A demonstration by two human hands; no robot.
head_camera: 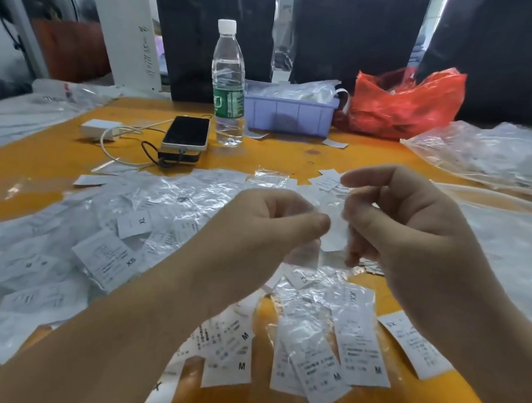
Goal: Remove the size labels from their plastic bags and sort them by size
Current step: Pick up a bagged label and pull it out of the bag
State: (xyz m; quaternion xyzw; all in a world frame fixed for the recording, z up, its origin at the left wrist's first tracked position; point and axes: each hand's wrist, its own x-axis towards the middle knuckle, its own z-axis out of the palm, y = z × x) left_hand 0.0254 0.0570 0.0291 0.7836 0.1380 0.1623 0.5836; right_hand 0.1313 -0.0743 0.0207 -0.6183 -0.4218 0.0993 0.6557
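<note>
A person's left hand (267, 232) and right hand (400, 225) are meeting above an orange table (44, 152), both pinching one small clear bag (305, 254) with a white label (335, 230) showing at its top; which hand is drawing the label out cannot be told. The sorting is looking barely under way. A wide heap of bagged labels (140, 218) is lying across the table's left and centre, most apparently in plastic, with XS and XL showing among them. Nearer the person, a looser group (314, 363) is showing at least four M marks, one XX and one XS, so no clean size piles are visible yet. A few bare slips (328, 179) are lying beyond the hands. Exact totals cannot be counted; dozens appear to remain. At the far edge are standing one water bottle (229, 85), one phone (186, 132) on a charger, one lilac bin (290, 111), one red bag (406, 101) and large clear sacks (500, 157) at right.
</note>
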